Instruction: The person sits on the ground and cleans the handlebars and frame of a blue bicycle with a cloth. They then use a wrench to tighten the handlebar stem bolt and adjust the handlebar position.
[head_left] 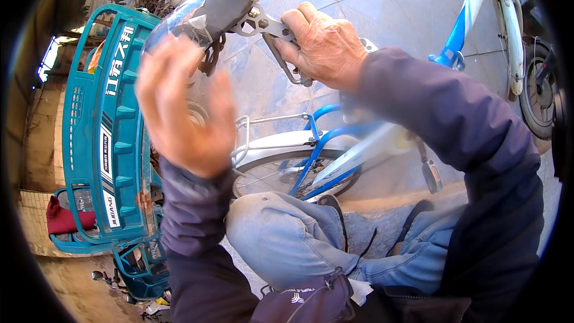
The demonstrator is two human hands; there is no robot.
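Note:
My right hand (326, 45) grips a flat metal multi-hole wrench (261, 23), thumb below and fingers over it. The wrench's far end lies against the underside of a plastic-wrapped part (222, 15) that looks like a bicycle saddle. Beneath the wrench, a bent metal rod (278, 60) runs down beside my thumb. My left hand (188, 107) is raised, blurred by motion, its thumb apart from the fingers and nothing seen in it. It hovers just below the wrapped part, near some dark metal fittings (212, 54); whether it touches them I cannot tell.
Below my hands is a blue and white bicycle (314, 137) with a rear rack. A teal cargo tricycle (128, 125) stands at the left. Another white and blue cycle frame (460, 33) is at the right. Grey tiles (371, 0) cover the ground.

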